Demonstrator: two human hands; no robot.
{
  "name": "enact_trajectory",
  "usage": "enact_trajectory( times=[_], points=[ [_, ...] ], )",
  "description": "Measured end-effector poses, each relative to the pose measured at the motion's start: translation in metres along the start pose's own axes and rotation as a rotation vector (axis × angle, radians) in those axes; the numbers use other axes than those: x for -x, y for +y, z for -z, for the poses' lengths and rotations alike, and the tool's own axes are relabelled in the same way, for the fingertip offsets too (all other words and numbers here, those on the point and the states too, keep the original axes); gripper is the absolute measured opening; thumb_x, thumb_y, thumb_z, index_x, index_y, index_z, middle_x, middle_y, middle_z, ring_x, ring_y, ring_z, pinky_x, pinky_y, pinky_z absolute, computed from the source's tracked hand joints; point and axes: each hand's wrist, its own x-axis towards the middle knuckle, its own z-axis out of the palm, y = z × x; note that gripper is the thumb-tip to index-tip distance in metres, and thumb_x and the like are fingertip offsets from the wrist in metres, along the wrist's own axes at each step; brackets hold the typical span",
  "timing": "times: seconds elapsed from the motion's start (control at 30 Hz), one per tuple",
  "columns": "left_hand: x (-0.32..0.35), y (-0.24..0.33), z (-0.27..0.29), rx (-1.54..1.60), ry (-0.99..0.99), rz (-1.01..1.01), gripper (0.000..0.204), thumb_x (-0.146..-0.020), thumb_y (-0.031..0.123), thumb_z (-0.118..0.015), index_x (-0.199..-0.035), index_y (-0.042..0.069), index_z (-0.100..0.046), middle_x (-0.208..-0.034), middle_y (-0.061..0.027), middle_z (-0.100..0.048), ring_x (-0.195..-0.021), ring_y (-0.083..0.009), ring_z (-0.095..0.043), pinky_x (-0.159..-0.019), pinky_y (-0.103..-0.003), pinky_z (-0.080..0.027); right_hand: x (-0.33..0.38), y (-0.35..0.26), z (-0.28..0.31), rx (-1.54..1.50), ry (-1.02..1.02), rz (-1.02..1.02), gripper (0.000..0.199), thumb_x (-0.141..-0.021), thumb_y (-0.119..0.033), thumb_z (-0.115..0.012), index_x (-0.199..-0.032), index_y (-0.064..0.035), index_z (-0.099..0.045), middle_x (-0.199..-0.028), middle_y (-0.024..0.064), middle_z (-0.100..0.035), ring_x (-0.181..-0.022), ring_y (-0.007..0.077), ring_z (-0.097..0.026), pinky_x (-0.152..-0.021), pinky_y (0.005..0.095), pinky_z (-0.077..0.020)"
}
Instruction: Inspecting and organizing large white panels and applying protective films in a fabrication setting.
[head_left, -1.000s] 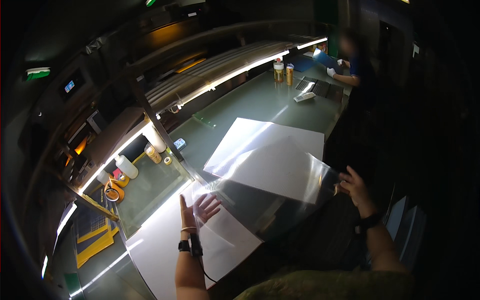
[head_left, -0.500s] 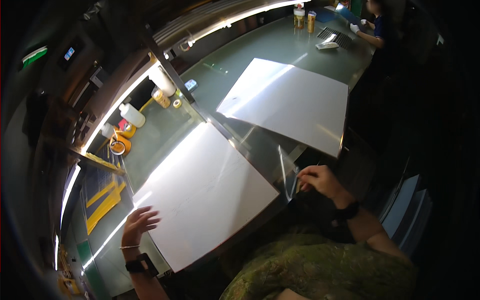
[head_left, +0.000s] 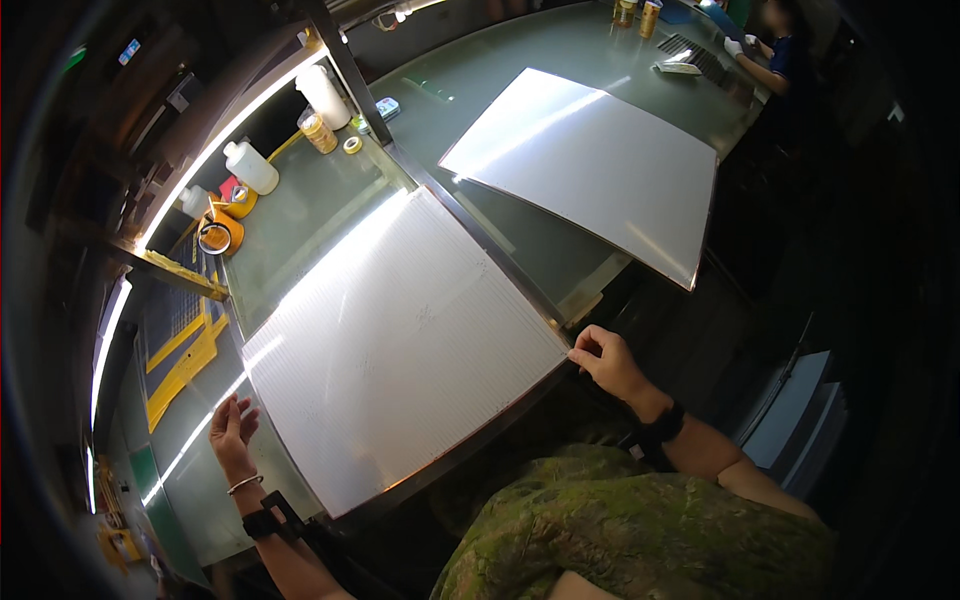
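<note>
A large white panel (head_left: 410, 350) with fine parallel ribs lies on the glass-topped table in front of me, its near edge along the table's front. My right hand (head_left: 608, 362) is at the panel's right corner, thumb and forefinger pinched on it. Beside the left edge, apart from the panel, my left hand (head_left: 234, 432) is raised with its fingers loosely bent and spread, nothing seen in it. A second white panel (head_left: 600, 170) lies farther right, beyond a dark metal bar, one corner overhanging the table's edge.
A white bottle (head_left: 250, 168), orange tape rolls (head_left: 220, 232) and a jar (head_left: 318, 132) stand along the back under a bright tube light (head_left: 235, 140). A metal post (head_left: 345, 70) rises behind. Yellow-edged frames (head_left: 185, 375) lie at left. At far right, a person in white gloves (head_left: 735, 47) works.
My right hand has come to the near panel's right corner, away from the clear strip seen beside it before. My left hand has drawn back from over the panel's left edge. The view has shifted.
</note>
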Motion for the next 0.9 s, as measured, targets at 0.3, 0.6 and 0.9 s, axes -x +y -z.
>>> enact_trajectory(
  times=[0.3,0.6,0.9],
  points=[
    [-0.002,0.003,-0.004,0.004,-0.006,-0.011,0.019,-0.09,0.018,-0.054,-0.105,0.008,-0.061,-0.091,-0.0072,-0.066,-0.073,-0.0156,-0.065,-0.061,-0.021,-0.052,0.003,-0.007,0.001,-0.01,-0.002,-0.053,0.014,-0.081,-0.009,-0.062,-0.074,-0.0023,-0.052,-0.061,0.0014,-0.053,-0.055,0.0074,-0.052,-0.051,0.0222,-0.0425],
    [-0.018,-0.015,0.002,0.033,-0.019,0.047,0.019,-0.089,0.017,-0.055,-0.105,0.008,-0.061,-0.091,-0.0079,-0.066,-0.072,-0.0161,-0.065,-0.06,-0.021,-0.052,-0.002,-0.004,-0.001,-0.085,-0.037,-0.097,0.015,-0.082,-0.008,-0.061,-0.074,-0.0017,-0.05,-0.064,0.0032,-0.054,-0.058,0.0079,-0.054,-0.052,0.0225,-0.0484],
    [-0.036,-0.028,0.008,0.094,-0.195,0.289,0.037,-0.086,0.027,-0.058,-0.117,0.008,-0.051,-0.099,-0.0092,-0.063,-0.081,-0.0212,-0.064,-0.069,-0.029,-0.05,-0.001,-0.007,-0.003,-0.13,-0.043,0.022,0.015,-0.079,0.0,-0.058,-0.071,-0.0044,-0.047,-0.059,0.0027,-0.051,-0.053,0.0094,-0.052,-0.049,0.022,-0.0408]
  ],
)
